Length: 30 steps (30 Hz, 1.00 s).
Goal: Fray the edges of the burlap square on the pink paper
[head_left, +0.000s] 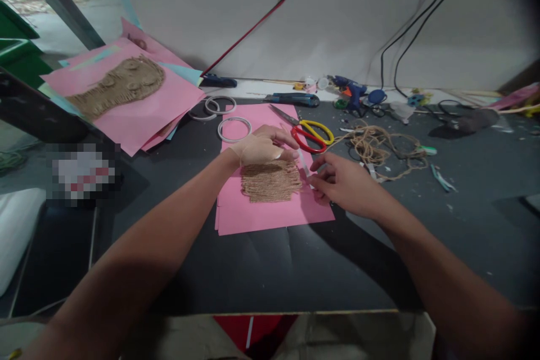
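Observation:
Rows of brown jute twine (272,181) lie side by side as a mat on pink paper (270,222). A narrow whitish strip of tape (304,164) runs along the mat's right edge, between my two hands. My left hand (262,147) reaches over the mat's top edge, thumb and forefinger closed at the strip's upper end. At the lower end, my right hand (343,184) pinches the strip between thumb and fingers. Just beyond my hands lie scissors (310,136) with red and yellow handles. A tape roll (234,130) rests beside my left wrist.
Pink sheets (169,107) with a larger twine piece (126,83) are stacked at left. Further back are two more tape rolls (220,105), a cutter knife (294,99) and a blue glue gun (354,90). Loose twine (379,146) lies tangled at right.

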{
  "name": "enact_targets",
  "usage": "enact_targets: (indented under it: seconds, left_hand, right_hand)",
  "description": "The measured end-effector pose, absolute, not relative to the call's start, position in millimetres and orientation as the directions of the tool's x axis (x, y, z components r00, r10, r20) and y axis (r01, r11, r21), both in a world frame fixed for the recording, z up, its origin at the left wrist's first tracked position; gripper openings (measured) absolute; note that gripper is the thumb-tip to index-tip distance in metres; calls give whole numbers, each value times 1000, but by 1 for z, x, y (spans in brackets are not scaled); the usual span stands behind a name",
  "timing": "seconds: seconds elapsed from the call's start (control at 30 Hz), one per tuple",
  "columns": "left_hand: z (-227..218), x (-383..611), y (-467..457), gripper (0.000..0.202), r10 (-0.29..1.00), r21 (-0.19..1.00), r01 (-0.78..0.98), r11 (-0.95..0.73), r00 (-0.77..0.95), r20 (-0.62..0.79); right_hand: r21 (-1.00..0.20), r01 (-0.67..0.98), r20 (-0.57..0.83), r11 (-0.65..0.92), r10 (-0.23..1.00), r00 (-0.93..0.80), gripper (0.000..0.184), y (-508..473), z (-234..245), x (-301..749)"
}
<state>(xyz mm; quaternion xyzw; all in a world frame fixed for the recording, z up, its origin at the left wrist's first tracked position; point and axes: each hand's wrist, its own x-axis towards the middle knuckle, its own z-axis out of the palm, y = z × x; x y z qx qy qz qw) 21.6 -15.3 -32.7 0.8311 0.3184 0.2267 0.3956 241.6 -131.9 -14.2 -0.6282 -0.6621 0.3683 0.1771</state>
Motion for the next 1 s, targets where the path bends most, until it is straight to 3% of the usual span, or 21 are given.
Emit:
enact_targets:
  seconds: [0.53, 0.8, 1.0]
  left_hand:
    - [-34, 22, -15, 25, 641, 724, 388, -570, 761, 97]
    - [-35, 23, -16, 25, 641, 731, 376, -570, 759, 109]
    - [-35, 23, -16, 31, 619, 715, 362, -598, 775, 125]
  right_hand:
    - [-564, 826, -168, 0, 979, -115, 3, -138, -10, 226]
    - [-610, 790, -198, -54, 976, -87, 4, -138, -10, 227]
    - [-539, 842, -177, -27, 981, -81, 7, -136, -11, 229]
